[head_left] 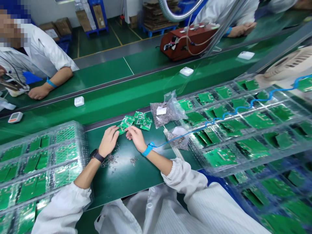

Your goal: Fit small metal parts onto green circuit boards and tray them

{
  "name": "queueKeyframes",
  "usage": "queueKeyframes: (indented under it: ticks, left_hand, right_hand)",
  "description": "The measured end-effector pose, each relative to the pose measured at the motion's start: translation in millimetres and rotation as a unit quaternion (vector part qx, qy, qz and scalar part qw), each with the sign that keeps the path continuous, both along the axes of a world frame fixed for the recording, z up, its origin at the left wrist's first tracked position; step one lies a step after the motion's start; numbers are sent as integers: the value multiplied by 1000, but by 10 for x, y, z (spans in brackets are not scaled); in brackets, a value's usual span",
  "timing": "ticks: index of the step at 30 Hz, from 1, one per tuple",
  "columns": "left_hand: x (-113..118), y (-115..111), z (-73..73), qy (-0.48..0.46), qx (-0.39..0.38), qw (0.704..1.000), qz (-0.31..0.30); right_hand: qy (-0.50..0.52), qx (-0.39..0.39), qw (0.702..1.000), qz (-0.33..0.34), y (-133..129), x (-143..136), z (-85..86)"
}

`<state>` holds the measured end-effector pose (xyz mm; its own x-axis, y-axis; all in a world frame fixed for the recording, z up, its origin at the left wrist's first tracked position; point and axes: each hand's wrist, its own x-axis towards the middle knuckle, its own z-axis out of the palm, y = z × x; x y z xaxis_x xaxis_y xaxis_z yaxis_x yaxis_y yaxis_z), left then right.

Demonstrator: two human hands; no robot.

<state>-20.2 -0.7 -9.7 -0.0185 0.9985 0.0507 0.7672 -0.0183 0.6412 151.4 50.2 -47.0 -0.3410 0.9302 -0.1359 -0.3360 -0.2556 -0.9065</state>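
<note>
A green circuit board [127, 122] is held at its near left edge between the thumb and fingers of my left hand [108, 141]. My right hand [136, 138] has its thumb and fingertips pinched together at the board's near right edge; whatever is between them is too small to make out. Just beyond, more circuit boards [145, 123] lie overlapping on the green bench [143, 175]. Loose small metal parts [112, 160] are scattered below my left hand, and a smaller heap [134, 160] lies below my right.
Clear plastic trays of boards stand left [77, 143] and right [214, 167]. Bags of small parts [159, 118] lie beyond my right hand. A blue coiled cord [220, 117] runs from my right wrist across the right trays. Co-workers sit opposite, one with a hand [40, 92] on their bench.
</note>
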Motion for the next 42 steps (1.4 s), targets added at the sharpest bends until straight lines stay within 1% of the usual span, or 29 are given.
queueKeyframes:
  ticks: [2, 5, 8, 12, 14, 16, 18, 19, 20, 22, 25, 27, 29, 30, 32, 36, 38, 42]
  left_hand:
    - [-2, -18, -44, 73, -2, 997, -37]
    - [-21, -31, -95, 125, -8, 991, -53]
    - [-64, -23, -125, 143, 0, 989, -46]
    - [-110, -5, -141, 145, 7, 988, -43]
    - [-115, 4, -139, 139, 10, 989, -39]
    - [-109, 13, -129, 120, 21, 992, -26]
    - [-95, 23, -106, 94, 34, 995, -13]
    - [-85, 27, -91, 83, 40, 996, -9]
    - [-75, 30, -72, 75, 48, 996, -4]
    - [-54, 35, -29, 61, 70, 996, 6]
    - [-31, 34, 36, 30, 114, 992, 37]
    - [-23, 32, 65, -2, 129, 990, 60]
    - [-18, 31, 78, -45, 133, 987, 83]
    - [-17, 33, 78, -69, 132, 985, 92]
    - [-14, 41, 70, -114, 124, 980, 107]
    - [-9, 62, 52, -182, 102, 972, 105]
    - [-5, 62, 59, -188, 90, 973, 95]
    - [-15, 37, 77, -149, 68, 984, 76]
  right_hand:
    - [51, -58, 995, -60, 10, -13, -6]
    - [107, -109, 984, -96, 14, -15, 9]
    - [123, -121, 980, -102, 2, -11, 30]
    - [109, -105, 983, -103, -15, -14, 17]
    - [91, -95, 987, -93, -12, -14, -1]
    - [53, -66, 995, -56, -8, -8, -13]
    - [-7, -5, 1000, 5, -17, 2, -11]
    - [-43, 36, 998, 38, -28, 8, -5]
    - [-81, 80, 991, 66, -45, 12, 3]
    - [-155, 162, 968, 111, -90, 18, 21]
    - [-248, 269, 916, 164, -149, 15, 33]
    - [-288, 333, 877, 191, -167, 13, 25]
    - [-312, 377, 847, 210, -168, 16, 7]
    - [-318, 389, 836, 220, -166, 19, -3]
    - [-321, 400, 825, 235, -162, 27, -23]
    - [-322, 404, 822, 241, -172, 33, -41]
    - [-331, 412, 814, 243, -185, 26, -37]
    - [-359, 443, 782, 252, -184, -16, -17]
